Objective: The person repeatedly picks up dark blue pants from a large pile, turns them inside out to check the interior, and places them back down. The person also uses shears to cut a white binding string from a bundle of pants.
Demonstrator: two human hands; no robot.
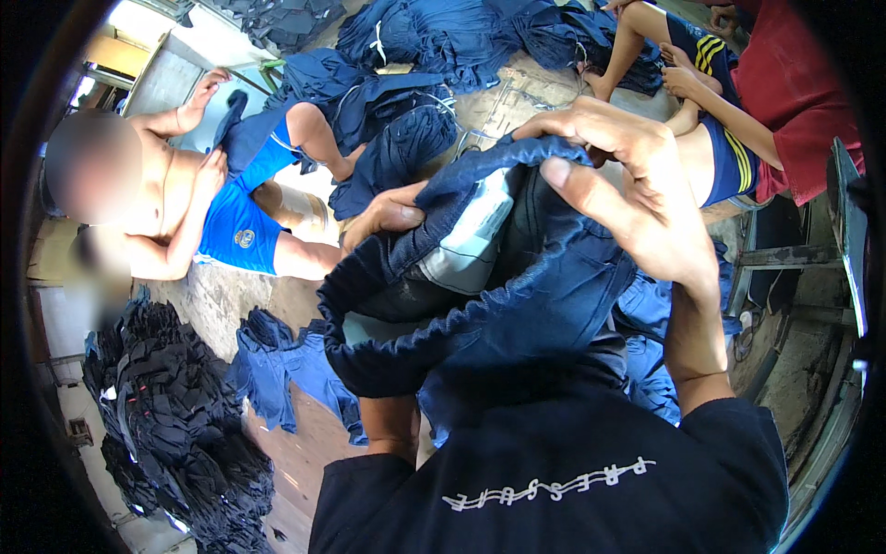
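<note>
Right in front of the person's chest hung a pair of dark blue denim shorts (517, 305), held up in the air between both hands. The right hand (637, 198) was higher and further right. Its fingers were closed over the top edge of the cloth, with the thumb pressed down on the front, so it was clamped on the shorts. The left hand (388, 214) was lower and to the left. It was tucked in behind the fold, and its fingers looked curled shut on the cloth there, though most of them were hidden.

The shorts ran slantwise, from the low left hand up to the high right hand. A pale pocket lining (471, 240) showed near the middle, just beside the left hand, and nearer to it than to the right hand. The stretchy waistband (415, 332) sagged in a loop below both hands.

On the floor (221, 295) to the left sat a person in blue shorts (235, 231) with a garment in their own hands. Another person in a red shirt (784, 102) sat at the upper right. A heap of black clothes (175, 406) lay at the lower left, well apart from the held shorts, and more dark blue clothes (443, 37) were piled at the top.
</note>
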